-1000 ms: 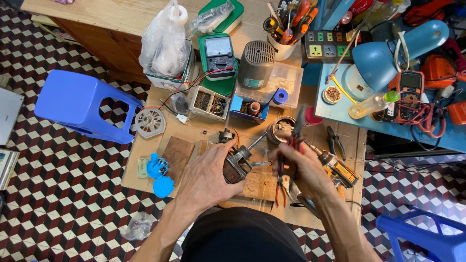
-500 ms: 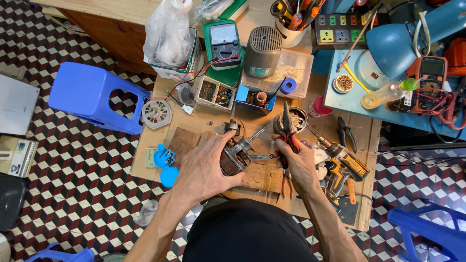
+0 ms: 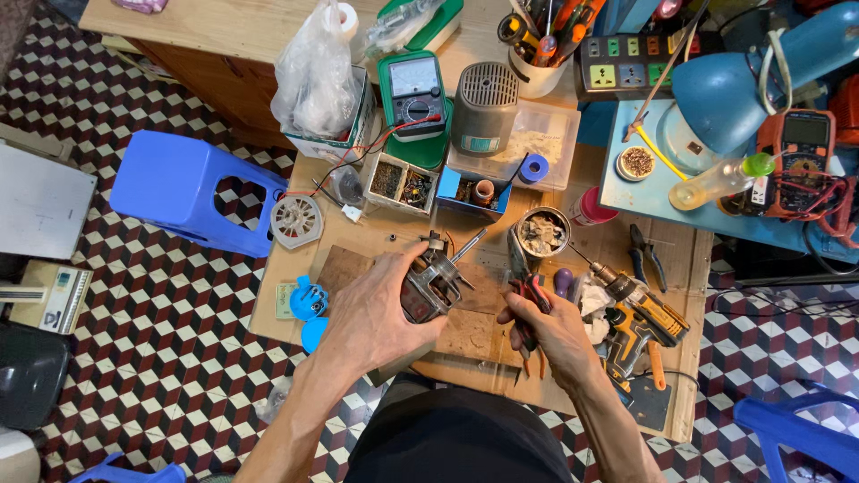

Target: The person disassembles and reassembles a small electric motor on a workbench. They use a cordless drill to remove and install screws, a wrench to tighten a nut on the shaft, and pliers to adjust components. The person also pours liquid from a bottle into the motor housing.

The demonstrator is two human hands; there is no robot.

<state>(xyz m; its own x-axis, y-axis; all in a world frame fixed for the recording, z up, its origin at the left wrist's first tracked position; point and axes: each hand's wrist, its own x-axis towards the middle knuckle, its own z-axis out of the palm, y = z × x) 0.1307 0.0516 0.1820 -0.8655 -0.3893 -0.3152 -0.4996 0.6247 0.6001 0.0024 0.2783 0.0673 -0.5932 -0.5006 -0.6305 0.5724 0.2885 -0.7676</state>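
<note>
The motor (image 3: 431, 284), a small dark unit with copper windings and a shaft pointing up and to the right, sits low over the middle of the wooden tabletop (image 3: 295, 237), above a brown board (image 3: 465, 329). The left hand (image 3: 376, 315) wraps it from the left, its grip clamped on the motor body. The right hand (image 3: 557, 333) is just to the right, its grip closed around red-handled pliers (image 3: 526, 300), whose jaws point up, near the motor but apart from it. Just above the pliers stands a round tin (image 3: 542, 234) of scraps, and to the right lies a yellow-and-black drill (image 3: 637, 315), with dark pliers (image 3: 646, 255) beyond it. Left of the motor lie a blue fan blade (image 3: 309, 302) and a grey round grille (image 3: 296, 221). Behind the motor are a small parts tray (image 3: 400, 183), a blue box (image 3: 472, 190), a roll of blue tape (image 3: 533, 167), a green meter (image 3: 412, 91), a grey motor housing (image 3: 484, 109) and a white plastic bag (image 3: 315, 76). To the right stands a blue lamp (image 3: 747, 85) beside an orange meter (image 3: 803, 161). A blue stool (image 3: 183, 192) stands on the checked floor (image 3: 134, 358) to the left.
</note>
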